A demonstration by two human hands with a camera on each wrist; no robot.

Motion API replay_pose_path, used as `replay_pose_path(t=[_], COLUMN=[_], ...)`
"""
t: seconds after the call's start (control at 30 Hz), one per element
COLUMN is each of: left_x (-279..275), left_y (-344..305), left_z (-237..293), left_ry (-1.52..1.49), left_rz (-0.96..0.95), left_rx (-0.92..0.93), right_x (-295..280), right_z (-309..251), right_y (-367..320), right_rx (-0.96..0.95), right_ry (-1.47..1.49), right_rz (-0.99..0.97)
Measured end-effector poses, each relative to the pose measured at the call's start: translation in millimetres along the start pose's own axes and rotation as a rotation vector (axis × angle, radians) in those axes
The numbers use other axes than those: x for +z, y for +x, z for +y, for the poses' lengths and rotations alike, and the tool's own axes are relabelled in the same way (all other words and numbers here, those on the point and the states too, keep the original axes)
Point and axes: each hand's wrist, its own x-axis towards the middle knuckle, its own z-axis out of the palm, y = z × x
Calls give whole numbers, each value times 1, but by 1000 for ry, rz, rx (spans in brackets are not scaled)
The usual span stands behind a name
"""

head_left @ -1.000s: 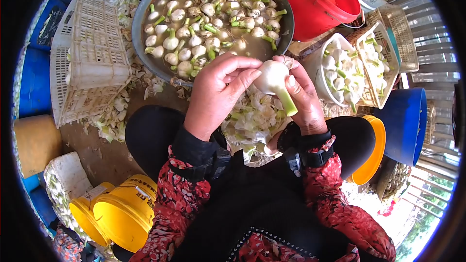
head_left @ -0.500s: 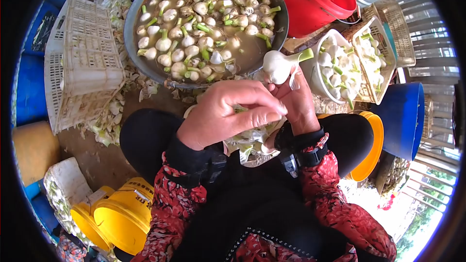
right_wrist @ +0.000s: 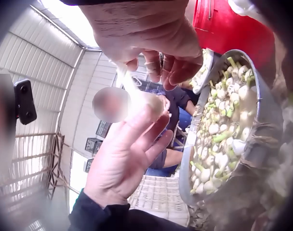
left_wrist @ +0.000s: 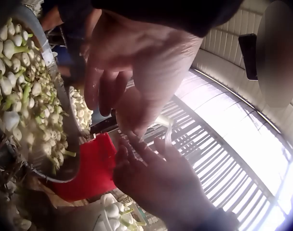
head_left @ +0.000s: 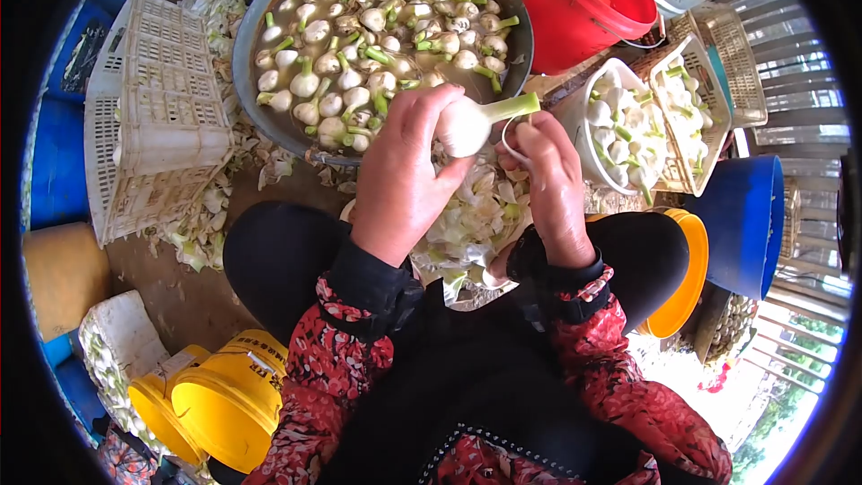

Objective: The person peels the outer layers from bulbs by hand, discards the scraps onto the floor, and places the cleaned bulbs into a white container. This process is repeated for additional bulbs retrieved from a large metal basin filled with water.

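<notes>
A white garlic bulb [head_left: 462, 128] with a short green stem [head_left: 514, 108] is in my left hand [head_left: 402, 175], gripped between fingers and thumb, its stem pointing right. Close beside the stem, my right hand [head_left: 555, 181] pinches a thin strip of garlic skin [head_left: 508, 133] that curls out from its fingertips. In the right wrist view the pale strip [right_wrist: 128, 81] stretches between the right hand [right_wrist: 146, 36] above and the left hand [right_wrist: 120, 166] below. Below the hands lies a heap of peeled skins [head_left: 471, 220] between the knees.
Ahead is a wide metal basin [head_left: 249, 94] of garlic bulbs in murky water. A red bucket [head_left: 561, 22] stands right of it, then a white tub [head_left: 588, 148] and a crate [head_left: 718, 157] of trimmed bulbs. White crates [head_left: 171, 117] are at left, yellow buckets [head_left: 233, 404] lower left.
The bulb went from both hands onto the right palm with a loose flap of skin, then into the left hand, farther left. The right hand now pinches a skin strip.
</notes>
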Motion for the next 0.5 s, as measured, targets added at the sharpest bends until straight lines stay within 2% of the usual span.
replay_pose_path(t=[0.07,0.17,0.4,0.5], left_x=[-1,1,2,2], left_y=[2,1,2,2], left_z=[3,6,2,3], left_ry=[209,312,249,252], left_rz=[20,43,80,62], left_rx=[78,141,115,134], right_x=[14,22,15,14], right_z=[-12,-10,-5,-9], right_y=[-7,-2,1,2], right_rx=[25,2,-6,32], right_ry=[-185,-155,-54,-45], right_rz=[2,30,-33,25])
